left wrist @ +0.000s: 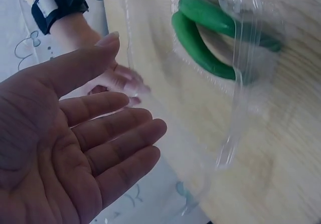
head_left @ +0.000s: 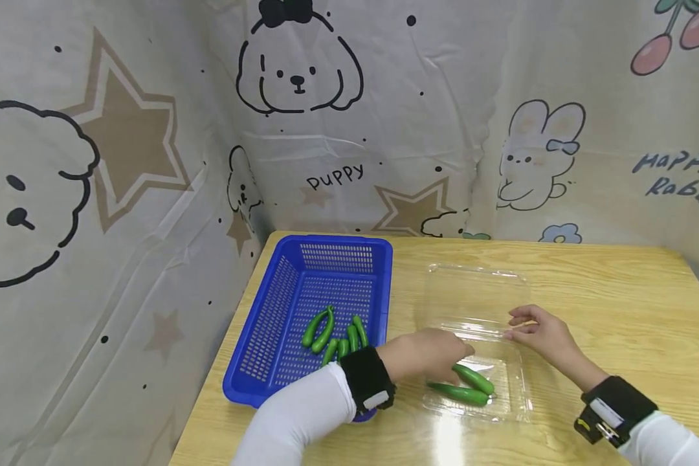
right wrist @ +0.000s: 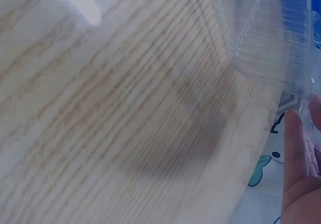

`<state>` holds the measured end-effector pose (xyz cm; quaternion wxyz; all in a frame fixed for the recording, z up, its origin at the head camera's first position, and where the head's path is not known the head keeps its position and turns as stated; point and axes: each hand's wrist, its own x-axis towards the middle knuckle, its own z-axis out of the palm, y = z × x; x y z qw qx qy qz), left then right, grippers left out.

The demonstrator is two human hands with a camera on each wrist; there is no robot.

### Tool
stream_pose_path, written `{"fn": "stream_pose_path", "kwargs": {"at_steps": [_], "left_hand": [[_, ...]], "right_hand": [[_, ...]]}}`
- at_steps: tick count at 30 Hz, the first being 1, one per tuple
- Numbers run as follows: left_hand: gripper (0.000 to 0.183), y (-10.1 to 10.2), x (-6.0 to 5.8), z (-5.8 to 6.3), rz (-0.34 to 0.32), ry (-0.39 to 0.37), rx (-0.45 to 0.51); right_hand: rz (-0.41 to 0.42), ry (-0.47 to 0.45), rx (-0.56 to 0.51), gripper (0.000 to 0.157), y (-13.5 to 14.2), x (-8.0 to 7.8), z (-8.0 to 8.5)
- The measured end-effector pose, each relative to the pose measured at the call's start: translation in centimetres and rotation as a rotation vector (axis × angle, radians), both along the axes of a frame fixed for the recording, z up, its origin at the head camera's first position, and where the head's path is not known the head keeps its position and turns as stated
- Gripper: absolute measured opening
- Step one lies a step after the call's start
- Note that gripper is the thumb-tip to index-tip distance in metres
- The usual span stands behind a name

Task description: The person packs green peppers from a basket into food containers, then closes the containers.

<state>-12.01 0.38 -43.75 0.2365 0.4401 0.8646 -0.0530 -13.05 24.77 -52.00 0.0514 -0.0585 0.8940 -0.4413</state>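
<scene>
Left hand (head_left: 428, 353): released, nearer | Green peppers (head_left: 466, 394): two inside clear container (head_left: 525, 388), 4 o'clock from left hand, axes roughly 10-to-4 | Right hand (head_left: 544, 333): pinching container edge, peppers 8 o'clock

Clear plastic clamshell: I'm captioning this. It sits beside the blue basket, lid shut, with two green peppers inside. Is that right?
Not the lid: the head view shows it open. The clamshell sits beside the blue basket, with two green peppers inside.
</scene>
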Motion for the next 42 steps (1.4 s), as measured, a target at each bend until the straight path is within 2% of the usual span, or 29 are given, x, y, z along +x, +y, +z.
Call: {"fn": "stream_pose_path", "kwargs": {"at_steps": [7,15,25,32,38,42], "left_hand": [[0.061,-1.2,-0.4,1.4,0.023,-0.005,0.030],[0.060,-4.0,-1.3,2.8,0.121,-0.012,0.139],[0.056,-9.6,-2.6,4.8,0.334,-0.006,0.233],[0.056,-12.1,-3.9,4.4,0.404,0.018,0.275],[0.056,-15.2,-4.8,3.3,0.527,0.003,0.271],[0.056,-17.1,-5.3,2.5,0.624,-0.047,0.284]], "right_hand": [[0.010,-0.001,0.011,0.046,0.0,-0.1,0.1],[0.017,-0.008,0.009,0.047,-0.2,-0.1,0.4],[0.026,-0.030,0.011,0.048,-0.2,-0.1,0.5],[0.027,-0.039,0.017,0.047,-0.3,-0.2,0.5],[0.025,-0.037,0.023,0.046,-0.7,-0.1,0.6],[0.031,-0.036,0.025,0.046,-0.7,-0.2,0.6]]}}
